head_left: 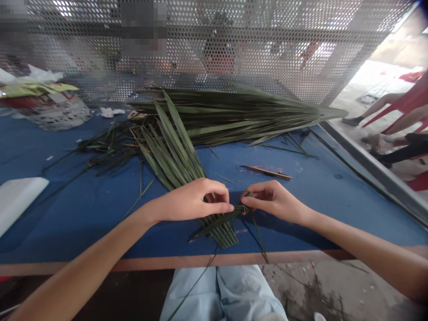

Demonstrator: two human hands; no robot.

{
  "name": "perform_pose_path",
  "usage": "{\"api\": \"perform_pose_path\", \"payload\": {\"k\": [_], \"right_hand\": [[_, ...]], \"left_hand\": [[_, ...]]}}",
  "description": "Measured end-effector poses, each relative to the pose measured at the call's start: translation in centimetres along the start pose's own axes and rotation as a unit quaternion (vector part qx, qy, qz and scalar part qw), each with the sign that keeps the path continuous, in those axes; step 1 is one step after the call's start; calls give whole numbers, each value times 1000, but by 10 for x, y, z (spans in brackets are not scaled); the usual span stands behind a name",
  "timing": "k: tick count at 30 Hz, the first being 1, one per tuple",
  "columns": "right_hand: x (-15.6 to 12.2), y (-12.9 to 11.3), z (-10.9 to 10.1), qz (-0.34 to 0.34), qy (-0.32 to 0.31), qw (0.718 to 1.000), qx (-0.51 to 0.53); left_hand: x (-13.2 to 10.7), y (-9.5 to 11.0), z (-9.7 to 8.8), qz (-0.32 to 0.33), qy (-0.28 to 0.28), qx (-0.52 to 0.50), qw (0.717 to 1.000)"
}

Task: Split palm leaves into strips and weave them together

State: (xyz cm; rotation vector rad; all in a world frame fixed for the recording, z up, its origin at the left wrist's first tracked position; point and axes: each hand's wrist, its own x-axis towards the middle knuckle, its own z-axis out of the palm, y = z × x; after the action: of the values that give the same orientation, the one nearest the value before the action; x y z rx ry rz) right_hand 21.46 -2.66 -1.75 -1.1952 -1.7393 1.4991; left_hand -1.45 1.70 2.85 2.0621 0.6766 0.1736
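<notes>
My left hand point(200, 200) pinches a narrow green palm leaf strip point(220, 219) between thumb and fingers. Closed round the strip's folded end is my right hand point(270, 199), whose fingers hide part of the fold. A thin loose tail of leaf hangs from there over the table edge. Under my left hand lies a fan of cut palm leaf point(177, 156), its trimmed ends toward me. Just beyond my right hand rests a slim pointed tool with a yellowish handle point(267, 172), perhaps a knife or a pen.
A large folded palm frond point(247, 113) lies along the back of the blue table point(321, 178), against a perforated metal screen point(187, 58). Leaf scraps point(110, 142) are heaped at left. A white basket point(62, 111) and a white object point(22, 196) stand farther left. People sit beyond the right edge.
</notes>
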Motion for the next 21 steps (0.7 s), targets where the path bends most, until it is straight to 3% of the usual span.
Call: {"api": "perform_pose_path", "payload": {"k": [4, 12, 21], "right_hand": [[-1, -2, 1, -9, 6, 1000, -18], [-2, -4, 3, -15, -33, 999, -11], [-1, -4, 1, -17, -32, 999, -9]], "left_hand": [[3, 0, 10, 4, 15, -23, 1000], [-1, 1, 8, -16, -59, -96, 994], [-2, -1, 11, -53, -87, -167, 981]]}}
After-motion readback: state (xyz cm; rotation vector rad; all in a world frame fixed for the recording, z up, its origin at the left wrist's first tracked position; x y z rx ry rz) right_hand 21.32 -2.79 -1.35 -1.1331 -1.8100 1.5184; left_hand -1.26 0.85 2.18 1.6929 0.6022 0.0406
